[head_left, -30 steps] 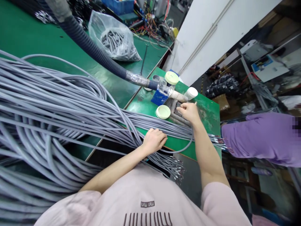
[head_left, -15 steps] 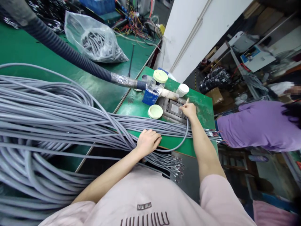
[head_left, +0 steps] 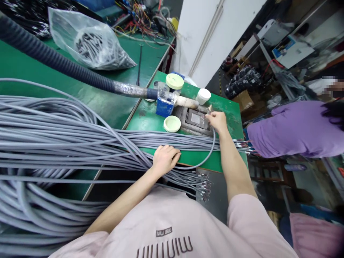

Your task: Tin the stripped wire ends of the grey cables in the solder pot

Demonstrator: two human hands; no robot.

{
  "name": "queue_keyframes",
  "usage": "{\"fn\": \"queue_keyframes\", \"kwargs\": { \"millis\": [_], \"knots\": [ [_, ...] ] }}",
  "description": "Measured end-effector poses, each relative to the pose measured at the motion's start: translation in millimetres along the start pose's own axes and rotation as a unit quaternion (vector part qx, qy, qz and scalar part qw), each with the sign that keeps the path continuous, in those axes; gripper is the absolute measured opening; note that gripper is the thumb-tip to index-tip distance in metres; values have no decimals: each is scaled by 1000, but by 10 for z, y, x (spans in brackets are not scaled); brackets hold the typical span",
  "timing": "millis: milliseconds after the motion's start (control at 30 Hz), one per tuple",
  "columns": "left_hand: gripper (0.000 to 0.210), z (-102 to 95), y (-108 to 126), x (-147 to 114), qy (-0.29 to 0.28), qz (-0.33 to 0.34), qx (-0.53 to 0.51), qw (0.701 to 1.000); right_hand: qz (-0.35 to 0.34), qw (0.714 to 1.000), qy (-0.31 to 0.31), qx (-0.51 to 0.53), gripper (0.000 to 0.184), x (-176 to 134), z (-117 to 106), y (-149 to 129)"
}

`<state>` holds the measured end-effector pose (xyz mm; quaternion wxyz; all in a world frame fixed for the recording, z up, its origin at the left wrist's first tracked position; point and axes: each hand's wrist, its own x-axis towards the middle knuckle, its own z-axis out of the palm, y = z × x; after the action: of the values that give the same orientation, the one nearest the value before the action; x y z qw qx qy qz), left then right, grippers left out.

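Observation:
My right hand (head_left: 218, 121) pinches the end of one grey cable (head_left: 214, 140) at the right rim of a square metal pot (head_left: 197, 118) with a silvery patch inside, which looks like a solder pot. From there the cable loops down and left to my left hand (head_left: 166, 159). That hand is closed, fingers curled over the grey cables at the bench's front edge; its grip is partly hidden. A thick bundle of grey cables (head_left: 88, 138) runs across the bench. More stripped cable ends (head_left: 202, 186) hang below my left hand.
A dark corrugated hose (head_left: 88, 77) ends in a nozzle beside the pot, propped on a blue box (head_left: 164, 107). Around it stand a pale green dish (head_left: 172, 124), a round lid (head_left: 174, 81) and a white cup (head_left: 203, 96). A person in purple (head_left: 292, 129) is at the right.
The view has shifted slightly, so the bench items sit further left and a little higher. My right hand still holds the cable end, now nearer the pot's right rim. My left hand stays on the cables.

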<state>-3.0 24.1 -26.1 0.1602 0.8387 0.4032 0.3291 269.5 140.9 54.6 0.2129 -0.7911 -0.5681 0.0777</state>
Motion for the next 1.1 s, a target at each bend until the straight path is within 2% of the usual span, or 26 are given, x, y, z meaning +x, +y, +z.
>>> {"fn": "queue_keyframes", "kwargs": {
  "millis": [100, 167, 267, 333, 400, 433, 500, 533, 600, 633, 700, 767, 833, 900, 1000, 1100],
  "knots": [
    [25, -9, -1, -1, -6, -10, -4, 1000, 23, 981, 31, 191, 34, -434, -381, 117],
    [26, -19, 6, 12, -12, -14, -8, 1000, 33, 961, 64, 266, 36, -863, -619, 273],
    [27, -30, 41, 65, -19, -12, -21, 1000, 78, 947, 109, 293, 36, -1590, -845, 655],
    [27, -20, 87, 121, -30, 4, -19, 999, 155, 952, 100, 246, 36, -2038, -898, 973],
    [27, 14, 149, 184, -52, 26, 10, 998, 251, 960, 33, 121, 36, -2404, -887, 1261],
    [28, 39, 184, 217, -67, 35, 31, 997, 293, 954, -1, 62, 37, -2549, -860, 1366],
    [29, 100, 253, 282, -95, 49, 73, 992, 336, 940, -56, 27, 40, -2762, -763, 1451],
    [28, 131, 285, 314, -107, 54, 87, 989, 334, 937, -81, 60, 39, -2829, -690, 1424],
    [20, 176, 341, 377, -130, 62, 92, 985, 285, 924, -147, 209, 41, -2887, -499, 1250],
    [16, 183, 365, 409, -146, 65, 80, 984, 251, 903, -201, 285, 41, -2879, -388, 1120],
    [12, 152, 402, 468, -188, 53, 17, 981, 200, 838, -306, 405, 43, -2796, -162, 831],
    [13, 68, 426, 521, -233, 17, -90, 968, 168, 776, -361, 489, 46, -2631, 20, 580],
    [18, -41, 441, 563, -260, -25, -199, 945, 159, 735, -322, 575, 55, -2404, 105, 428],
    [24, -135, 449, 591, -258, -61, -267, 927, 152, 722, -209, 642, 52, -2146, 61, 391],
    [30, -187, 450, 594, -237, -92, -309, 916, 154, 733, -36, 661, 35, -1801, -224, 506],
    [30, -126, 440, 530, -243, -79, -294, 921, 143, 748, 154, 630, 31, -1659, -611, 692]
  ]
}}
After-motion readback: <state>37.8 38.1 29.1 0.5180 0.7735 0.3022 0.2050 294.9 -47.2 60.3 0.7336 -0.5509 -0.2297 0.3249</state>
